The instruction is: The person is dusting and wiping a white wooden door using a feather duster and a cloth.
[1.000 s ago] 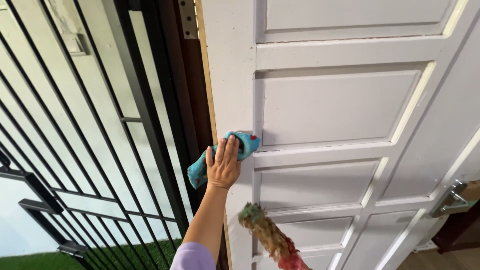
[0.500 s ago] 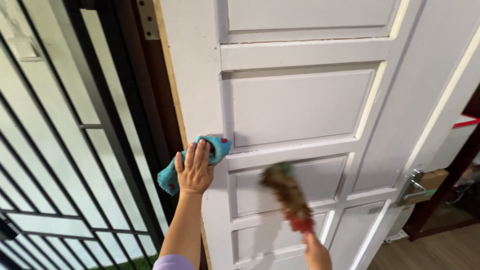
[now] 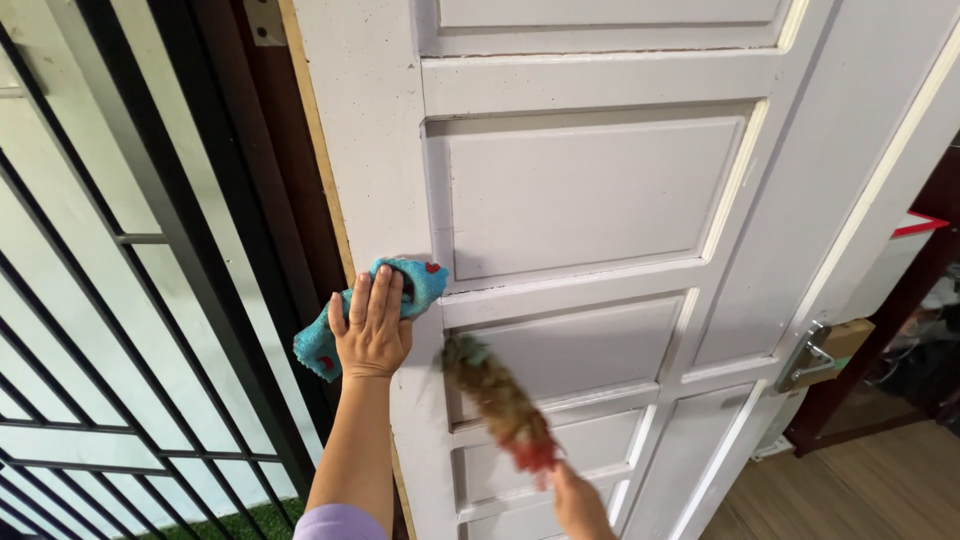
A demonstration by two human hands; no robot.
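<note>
The left hand lies flat with fingers together and straight, pressing a blue cloth against the white door. The cloth sits on the door's left upright, just beside the lower left corner of a raised panel; part of it hangs past the door's left edge toward the dark frame. Left of the door stands a black metal gate, near that edge, so the gap on that side is narrow.

The right hand is closed around the red handle of a brush, low on the door. The blurred brush head slants up and left across the panel below the cloth, its tip near the left hand but apart from it.

To the right of the door, a metal door handle juts from the far edge. Beyond it, wooden floor shows open room.
</note>
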